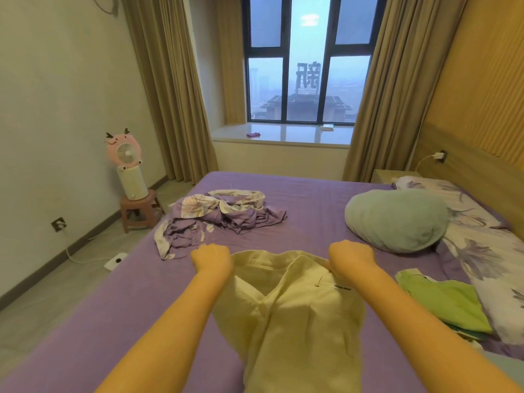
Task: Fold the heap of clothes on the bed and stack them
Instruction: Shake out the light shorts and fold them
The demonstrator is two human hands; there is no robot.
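- Left hand (211,260) and right hand (351,258), fingers curled, each grip the top edge of the cream garment (295,316).
- Garment lies mid-bed (312,199); crumpled purple heap (218,219) near the left edge.

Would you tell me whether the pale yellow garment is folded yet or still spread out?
Spread out, not folded: the pale yellow garment lies lengthwise on the purple bed, its far edge gripped by left hand and right hand.

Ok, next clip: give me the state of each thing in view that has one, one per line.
Left hand: gripping the garment's far edge.
Right hand: gripping the same edge.
Pale yellow garment: held out over the bed, not folded.
Purple floral heap: crumpled, unfolded.
Green garment: lying flat by the pillows.
Curtains: drawn open.
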